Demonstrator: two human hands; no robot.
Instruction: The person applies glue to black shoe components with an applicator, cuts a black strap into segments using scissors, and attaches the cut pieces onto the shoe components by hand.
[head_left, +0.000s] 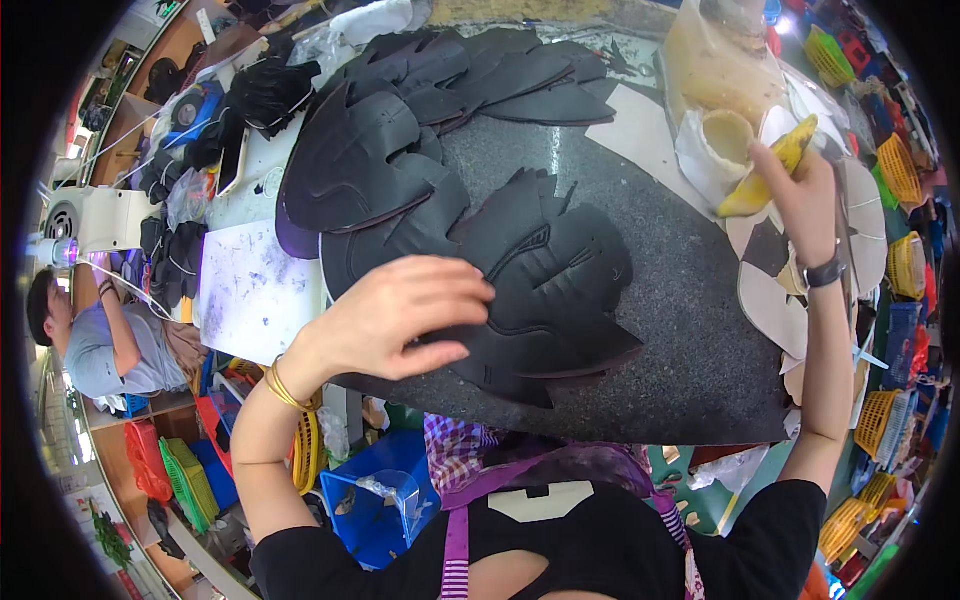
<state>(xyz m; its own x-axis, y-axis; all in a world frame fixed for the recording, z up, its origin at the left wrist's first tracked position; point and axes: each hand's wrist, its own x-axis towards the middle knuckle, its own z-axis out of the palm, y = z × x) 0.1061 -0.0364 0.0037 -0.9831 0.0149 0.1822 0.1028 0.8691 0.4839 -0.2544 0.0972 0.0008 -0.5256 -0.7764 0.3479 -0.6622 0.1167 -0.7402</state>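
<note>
Several black shoe-upper pieces [540, 290] lie overlapping on the dark speckled tabletop [690, 330] in front of me. My left hand [410, 315] is over the left side of this pile, palm down, its thumb apart from the fingers and nothing seen in it; I cannot tell whether it touches the pieces. At the far right, my right hand [800, 195] grips a yellow, dark-stained curved piece that looks like a sponge [745, 195]. The sponge-like piece is beside the mouth of a pale, crusted cup [727, 137]. More black pieces [365, 150] fan out in layers toward the far left.
Pale flat sheets [770, 300] line the table's right side. A stained white board [255, 285] and a phone [231, 163] lie to the left. Beyond them a person [110, 345] sits near a pale machine [105, 218]. A blue bin [375, 490] stands below the near edge.
</note>
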